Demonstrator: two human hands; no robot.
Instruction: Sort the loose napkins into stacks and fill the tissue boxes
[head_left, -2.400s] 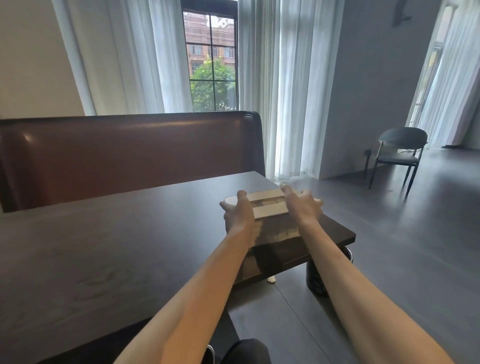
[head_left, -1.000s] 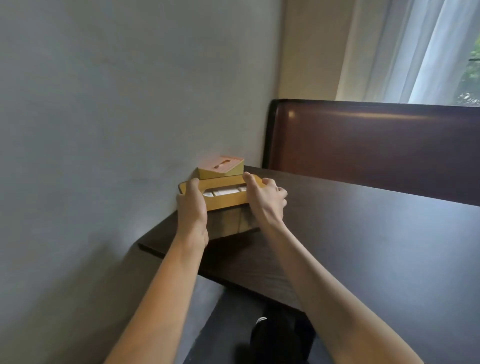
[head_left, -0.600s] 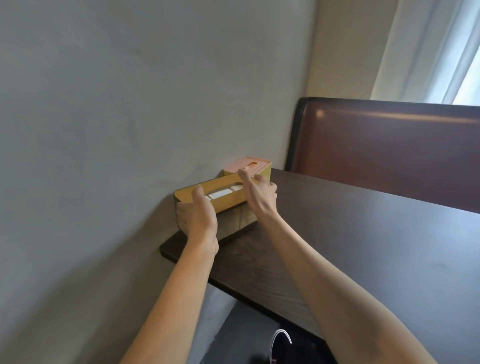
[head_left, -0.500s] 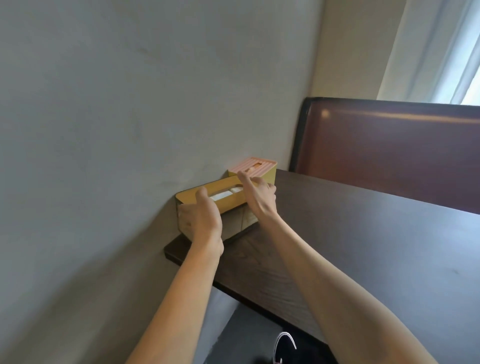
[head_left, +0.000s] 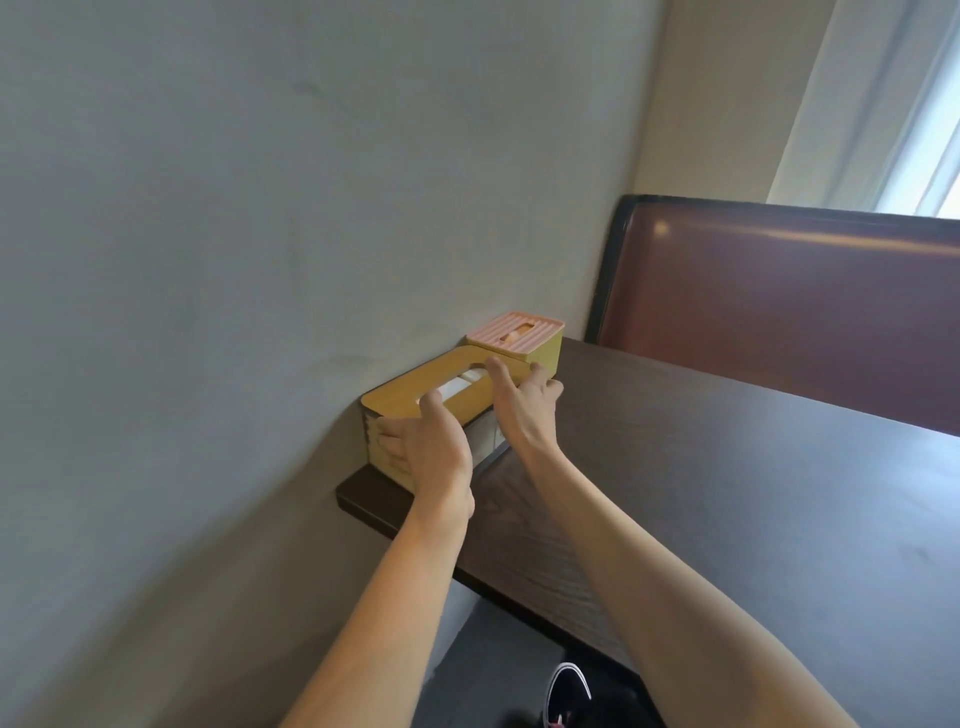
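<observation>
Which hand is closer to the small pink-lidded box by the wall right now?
Right. The right hand holds the far end of the long tissue box, just short of the pink-lidded box. The left hand holds the near end, farther away.

Looks like a café or restaurant dining booth. Cues: dark wood-grain worktop (head_left: 727, 493) pushed into a corner against a plain grey plaster wall (head_left: 260, 234); padded brown leather-look banquette back (head_left: 779, 301) with dark trim across the far side; sheer white curtain (head_left: 893, 104) over a bright window, top right. Two tissue boxes sit against the wall: a long one with a wooden lid (head_left: 415, 387), a smaller one with a ribbed pink lid (head_left: 514, 335).
</observation>
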